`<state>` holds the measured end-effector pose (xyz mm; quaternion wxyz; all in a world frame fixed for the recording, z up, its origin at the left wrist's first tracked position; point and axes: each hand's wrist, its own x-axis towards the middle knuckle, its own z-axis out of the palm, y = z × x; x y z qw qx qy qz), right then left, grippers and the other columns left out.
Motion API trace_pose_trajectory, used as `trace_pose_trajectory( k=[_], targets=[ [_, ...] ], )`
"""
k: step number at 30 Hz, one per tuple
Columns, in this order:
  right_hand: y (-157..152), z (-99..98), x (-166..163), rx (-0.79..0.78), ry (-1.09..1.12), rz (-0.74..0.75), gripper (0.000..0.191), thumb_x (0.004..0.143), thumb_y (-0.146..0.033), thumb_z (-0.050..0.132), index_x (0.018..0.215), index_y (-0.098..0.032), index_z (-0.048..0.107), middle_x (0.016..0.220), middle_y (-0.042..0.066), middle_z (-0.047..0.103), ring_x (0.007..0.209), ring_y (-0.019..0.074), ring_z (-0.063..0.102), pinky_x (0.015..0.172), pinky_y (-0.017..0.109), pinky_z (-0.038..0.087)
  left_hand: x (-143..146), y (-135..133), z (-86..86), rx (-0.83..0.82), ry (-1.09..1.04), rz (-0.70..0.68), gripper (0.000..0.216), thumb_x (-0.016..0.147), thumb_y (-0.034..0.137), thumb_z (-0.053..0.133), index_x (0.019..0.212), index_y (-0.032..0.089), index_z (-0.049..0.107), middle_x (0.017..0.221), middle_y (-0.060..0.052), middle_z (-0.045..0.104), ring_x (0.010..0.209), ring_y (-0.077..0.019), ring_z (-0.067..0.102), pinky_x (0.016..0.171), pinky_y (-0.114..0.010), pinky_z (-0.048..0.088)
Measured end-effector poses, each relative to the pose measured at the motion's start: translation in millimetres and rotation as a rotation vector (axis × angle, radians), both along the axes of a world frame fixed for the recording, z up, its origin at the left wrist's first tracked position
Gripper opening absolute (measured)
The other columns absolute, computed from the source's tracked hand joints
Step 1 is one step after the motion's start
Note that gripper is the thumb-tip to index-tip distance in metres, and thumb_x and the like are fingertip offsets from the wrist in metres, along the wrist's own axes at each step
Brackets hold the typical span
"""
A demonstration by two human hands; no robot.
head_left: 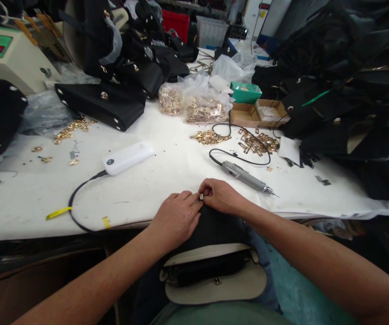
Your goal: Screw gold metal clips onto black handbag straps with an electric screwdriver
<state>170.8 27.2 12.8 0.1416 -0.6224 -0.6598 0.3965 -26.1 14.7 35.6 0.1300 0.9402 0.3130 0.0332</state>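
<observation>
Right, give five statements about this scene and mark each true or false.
1. The left hand and right hand meet at a small metal piece. True.
2. The black bag on the lap has its flap shut. False: the flap lies open.
3. The grey electric screwdriver lies to the right of the white power bank. True.
4. The right hand holds the electric screwdriver. False: it lies on the white tabletop.
5. The green box lies farther back than the electric screwdriver. True.

The bag (pixel 214 228) lies before the table (pixel 180 167), where a power bank (pixel 129 158) lies left of the screwdriver (pixel 246 177); metal pieces (pixel 258 144), then boxes (pixel 243 119), sit behind the screwdriver.
</observation>
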Motion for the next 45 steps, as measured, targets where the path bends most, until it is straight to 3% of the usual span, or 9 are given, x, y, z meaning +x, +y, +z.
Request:
trace_pose_trajectory(
  k=[11, 21, 27, 41, 45],
  targets=[
    [6.3, 0.7, 8.6, -0.043, 0.059, 0.076, 0.023, 0.074, -0.014, 0.066, 0.096, -0.018, 0.067, 0.079, -0.002, 0.068, 0.070, 0.0123, 0.060, 0.063, 0.023, 0.041, 2.4, -6.5, -1.2, 0.044, 0.022, 0.017, 0.025, 0.095, 0.022, 0.052, 0.116, 0.019, 0.067, 0.124, -0.008, 0.067, 0.115, -0.0272, 0.058, 0.090, -0.044, 0.053],
    [9.0, 5.8, 2.9, -0.017, -0.060, 0.062, 0.021, 0.071, -0.020, 0.070, 0.092, -0.019, 0.069, 0.076, -0.002, 0.069, 0.067, 0.0132, 0.061, 0.059, 0.024, 0.040, 0.0, -5.7, -7.9, 0.060, -0.001, -0.024, 0.027, 0.098, 0.022, 0.050, 0.120, 0.019, 0.065, 0.124, -0.009, 0.069, 0.118, -0.0276, 0.058, 0.096, -0.044, 0.054],
    [9.4, -0.7, 13.3, -0.120, 0.121, 0.086, 0.026, 0.072, -0.013, 0.063, 0.097, -0.018, 0.067, 0.077, -0.002, 0.070, 0.066, 0.0121, 0.062, 0.059, 0.022, 0.042, 1.3, -4.9, -3.0, 0.077, 0.040, -0.044, 0.026, 0.098, 0.022, 0.049, 0.118, 0.019, 0.065, 0.125, -0.009, 0.068, 0.117, -0.0278, 0.059, 0.091, -0.045, 0.055],
    [0.6, -2.0, 6.5, 0.016, 0.065, 0.006, 0.030, 0.069, -0.012, 0.068, 0.098, -0.018, 0.062, 0.077, -0.004, 0.067, 0.067, 0.0116, 0.058, 0.061, 0.023, 0.040, 5.2, -7.8, 0.5, 0.078, 0.029, 0.016, 0.028, 0.095, 0.019, 0.051, 0.119, 0.019, 0.066, 0.135, -0.013, 0.059, 0.125, -0.0295, 0.053, 0.097, -0.047, 0.051],
    [3.3, -0.3, 8.9, -0.004, 0.092, 0.003, 0.034, 0.070, -0.013, 0.068, 0.103, -0.017, 0.063, 0.080, -0.003, 0.069, 0.070, 0.0123, 0.061, 0.063, 0.023, 0.042, 8.3, -8.2, 3.6, 0.055, 0.049, 0.010, 0.027, 0.095, 0.018, 0.050, 0.116, 0.019, 0.067, 0.127, -0.012, 0.064, 0.114, -0.0276, 0.060, 0.091, -0.046, 0.054]
  ],
)
